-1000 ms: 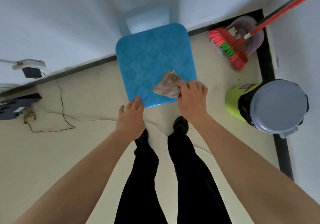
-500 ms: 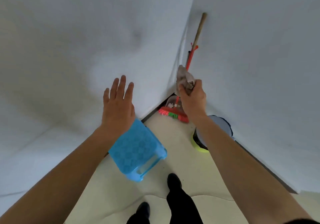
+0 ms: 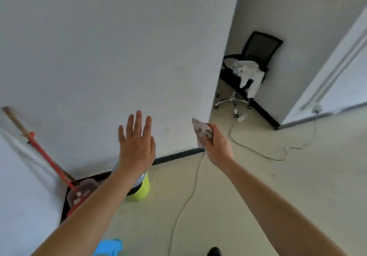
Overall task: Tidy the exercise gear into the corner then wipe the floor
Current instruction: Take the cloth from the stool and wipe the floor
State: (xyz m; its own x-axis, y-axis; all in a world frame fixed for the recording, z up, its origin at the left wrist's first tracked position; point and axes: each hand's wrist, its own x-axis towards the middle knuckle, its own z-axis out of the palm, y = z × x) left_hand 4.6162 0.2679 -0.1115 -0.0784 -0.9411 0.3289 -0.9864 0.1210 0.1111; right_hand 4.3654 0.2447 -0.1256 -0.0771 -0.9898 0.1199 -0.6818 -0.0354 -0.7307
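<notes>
crumpled pinkish-grey cloth (image 3: 201,134), gripped by right hand (image 3: 218,147)

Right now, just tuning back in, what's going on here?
A person stands near the corner. The right hand grips a crumpled cloth in the air, off any surface. The left hand is raised, fingers straight and spread, holding nothing. The broom leans in the corner over the dustpan, the yellow-green bin beside them. The blue stool shows at the bottom edge. A white cable trails across the floor.
</notes>
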